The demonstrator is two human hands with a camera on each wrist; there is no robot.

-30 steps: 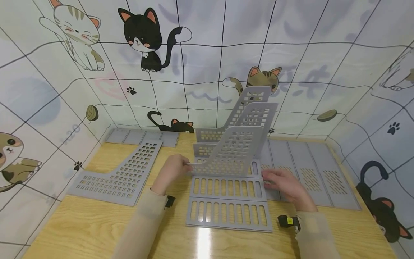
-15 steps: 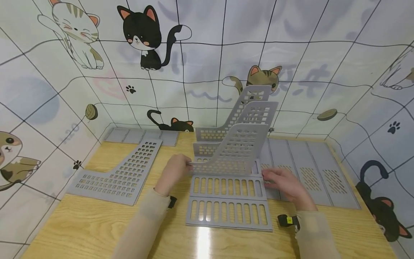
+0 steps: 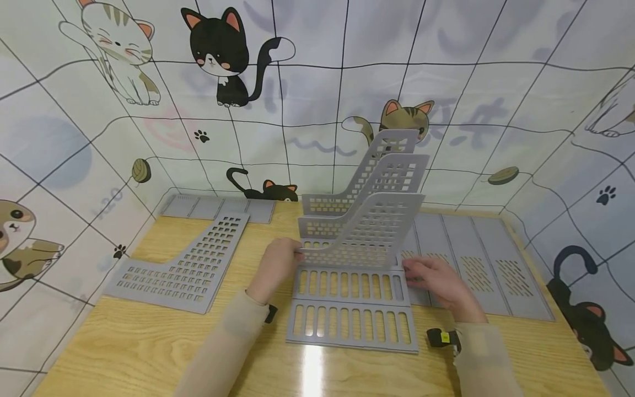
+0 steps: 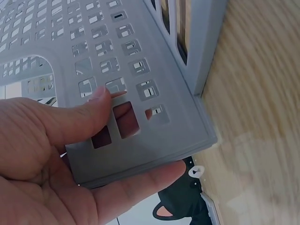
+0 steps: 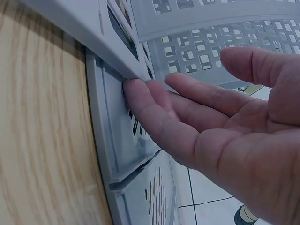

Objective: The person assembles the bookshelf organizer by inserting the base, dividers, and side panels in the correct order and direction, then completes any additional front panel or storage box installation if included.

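My left hand (image 3: 279, 266) pinches the low left end of the nearest upright grey perforated side panel (image 3: 367, 234). In the left wrist view, the thumb lies across the panel's square holes (image 4: 125, 119), with fingers behind and under its edge. This panel stands across a grey slotted base (image 3: 351, 325) on the table. My right hand (image 3: 436, 284) is at the base's right edge. Its fingertips touch the base's edge from below in the right wrist view, and the thumb (image 5: 243, 63) is clear of it. Two similar panels (image 3: 399, 165) stand upright behind.
Another perforated side panel (image 3: 183, 270) lies flat at left on the wooden table (image 3: 124, 342). Grey plates with slanted slots (image 3: 488, 264) lie at right, partly under the base's right side. A ribbed grey strip (image 3: 203, 207) lies at the back left, by the cat-print backdrop (image 3: 317, 82).
The front upright panel has shifted to the right and its tall end has tilted rightward, my left hand moving along with it. The right hand has kept its place at the base's edge.
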